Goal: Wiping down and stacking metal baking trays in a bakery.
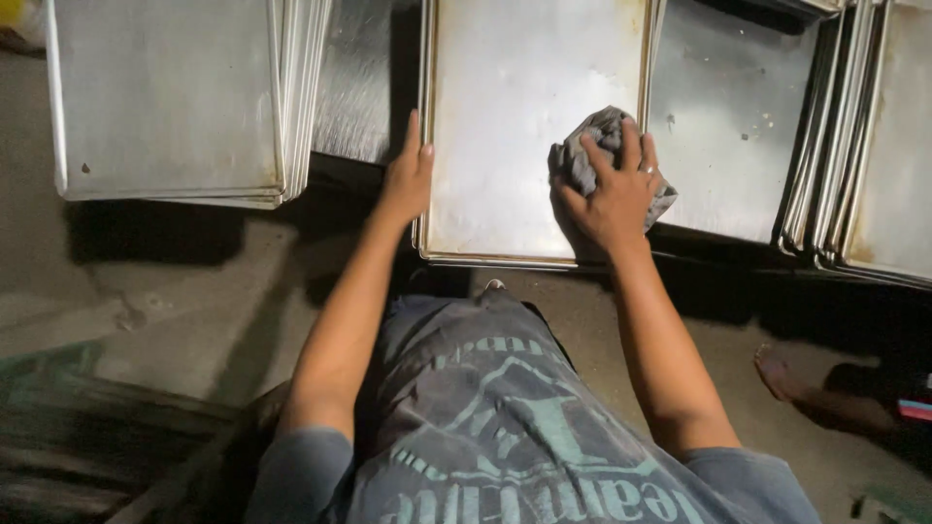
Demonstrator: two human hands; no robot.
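A flat metal baking tray (505,107) lies in front of me, its surface dull and smeared. My left hand (408,175) grips the tray's left rim near the front corner. A crumpled grey rag (597,146) is pressed onto the tray's right side under my right hand (612,194); a ring shows on one finger.
A stack of similar metal trays (165,97) sits at the left, and more trays (864,146) stand at the right. All rest above a concrete floor (194,281). Another person's foot (786,378) shows at the lower right. Wooden boards (87,437) lie at the lower left.
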